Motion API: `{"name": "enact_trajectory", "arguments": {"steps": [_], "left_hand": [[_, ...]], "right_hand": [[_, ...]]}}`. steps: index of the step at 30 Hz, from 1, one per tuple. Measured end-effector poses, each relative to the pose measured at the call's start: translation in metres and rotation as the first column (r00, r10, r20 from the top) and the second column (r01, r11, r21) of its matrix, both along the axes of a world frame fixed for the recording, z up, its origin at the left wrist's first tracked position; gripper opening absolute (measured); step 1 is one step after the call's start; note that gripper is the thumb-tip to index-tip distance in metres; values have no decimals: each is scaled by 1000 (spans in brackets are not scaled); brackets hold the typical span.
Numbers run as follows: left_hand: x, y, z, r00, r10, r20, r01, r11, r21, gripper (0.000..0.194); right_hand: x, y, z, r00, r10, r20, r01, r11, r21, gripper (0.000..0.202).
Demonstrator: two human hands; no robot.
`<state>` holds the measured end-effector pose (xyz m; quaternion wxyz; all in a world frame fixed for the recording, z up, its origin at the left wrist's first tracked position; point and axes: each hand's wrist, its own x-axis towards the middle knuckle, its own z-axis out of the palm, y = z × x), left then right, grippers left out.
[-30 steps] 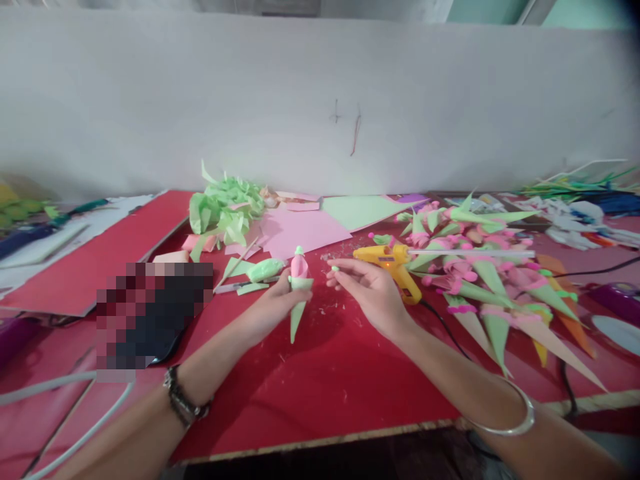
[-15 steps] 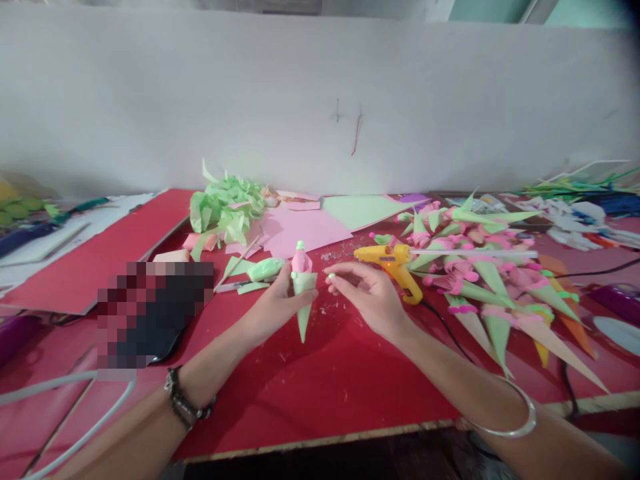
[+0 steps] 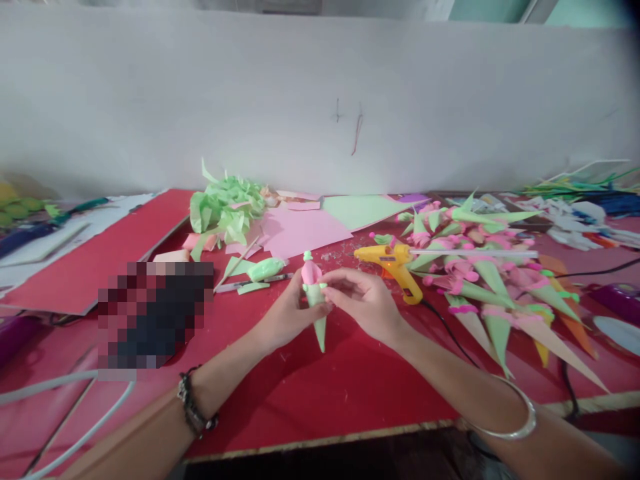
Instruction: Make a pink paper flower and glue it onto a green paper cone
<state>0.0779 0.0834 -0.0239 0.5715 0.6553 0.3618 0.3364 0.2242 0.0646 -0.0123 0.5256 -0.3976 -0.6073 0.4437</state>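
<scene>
My left hand (image 3: 287, 310) is closed round a light green paper cone (image 3: 320, 333), its tip pointing down. Pink folded paper (image 3: 311, 272) stands out of the cone's mouth, topped by small green balls (image 3: 307, 256). My right hand (image 3: 367, 301) pinches at the cone's right rim, where a small light green ball (image 3: 323, 286) touches the paper. Another such ball sits on the left of the rim. Just beyond my left hand lies a bright green wrapped lump (image 3: 266, 269), beside green paper scraps.
A yellow glue gun (image 3: 397, 263) lies right of my hands, its black cord running toward me. Behind it is a pile of finished-looking cones (image 3: 493, 273). Pink paper (image 3: 305, 230) and crumpled green paper (image 3: 227, 203) lie at the back. A blurred dark object (image 3: 160, 320) is at left.
My right hand has brought the small green ball left onto the cone's rim. My left hand and the cone have shifted slightly right and toward me.
</scene>
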Motion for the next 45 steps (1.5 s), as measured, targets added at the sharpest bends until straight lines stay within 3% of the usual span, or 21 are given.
{"name": "enact_trajectory", "arguments": {"steps": [4,8,14,24,30,38,45], "left_hand": [[0,-3,8,998,-40,48,42,998,-48,35],[0,-3,16,996,-10,91,13,999,-33,32],[1,0,10,997,1,80,2,1000,-30,30],[0,-1,7,997,-55,44,56,998,-9,28],[-1,-1,6,998,-61,11,61,998,14,31],[-3,0,5,997,-77,-14,78,996,47,39],[-5,0,4,995,-87,-45,90,993,76,43]], "right_hand": [[2,2,0,1000,-26,-7,26,999,21,10],[4,3,0,997,-83,-2,83,994,70,8],[3,-1,2,991,-96,88,76,975,208,8],[4,-1,4,984,-94,154,58,972,227,11],[5,1,2,989,-91,120,66,978,198,8],[3,7,-2,1000,-17,22,17,1000,3,22],[3,6,-2,1000,8,27,-7,998,-65,22]]}}
